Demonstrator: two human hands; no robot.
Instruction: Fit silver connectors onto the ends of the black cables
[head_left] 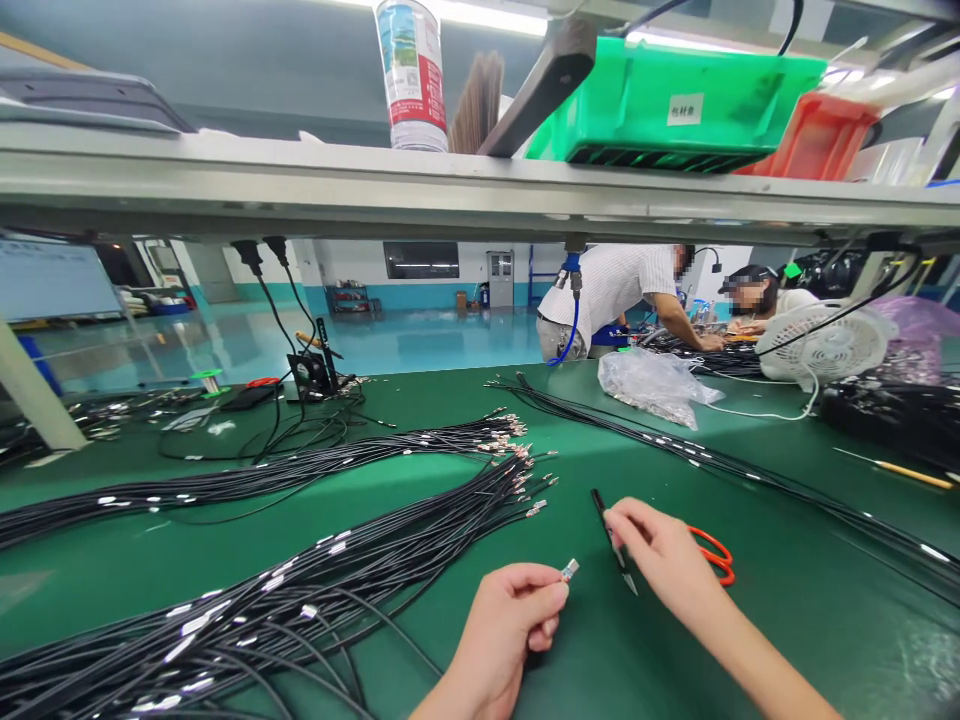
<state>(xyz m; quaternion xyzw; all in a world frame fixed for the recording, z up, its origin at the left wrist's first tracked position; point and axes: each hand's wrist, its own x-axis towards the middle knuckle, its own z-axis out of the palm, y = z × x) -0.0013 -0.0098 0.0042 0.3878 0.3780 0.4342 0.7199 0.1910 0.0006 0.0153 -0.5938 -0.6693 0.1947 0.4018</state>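
My left hand is closed in a pinch on a small metal terminal, held just above the green table. My right hand is closed around scissors with orange handles; the dark blades point up and away from me. The two hands are a short gap apart. Left of them lie bundles of black wires with metal terminals at their ends.
More black wires run diagonally on the right. A clear plastic bag, a white fan and a small black device stand further back. Two other people work at the far end. A shelf overhead carries crates.
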